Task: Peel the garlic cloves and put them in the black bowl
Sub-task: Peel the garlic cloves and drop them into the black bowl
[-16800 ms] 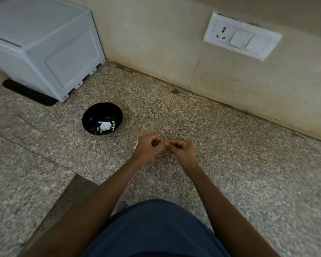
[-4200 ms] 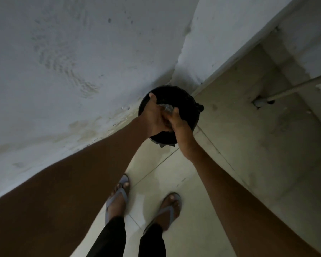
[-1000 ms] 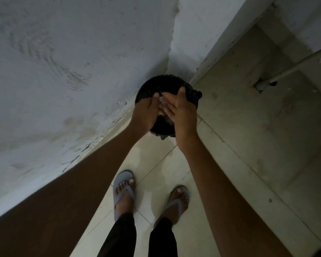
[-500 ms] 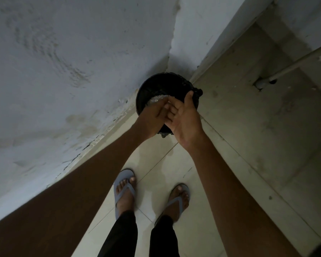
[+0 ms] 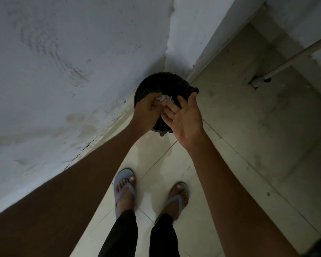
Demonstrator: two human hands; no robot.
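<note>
I stand over a round black bin lined with a black bag, set in the corner of the floor. My left hand is held over it, loosely cupped, back toward me. A small heap of pale garlic peels lies at its fingertips. My right hand is spread flat, palm toward me, with its straight fingers against the left hand's fingers beside the peels. No garlic cloves or black bowl appear in this view.
A rough white wall runs close along the left and meets a second wall behind the bin. The floor is pale tile. A thin pipe crosses the upper right. My feet in grey sandals stand below the bin.
My right hand has turned palm-up and spread out beside the left hand. The peels now show at the fingertips over the bin. Long before, I was peeling at the counter.
</note>
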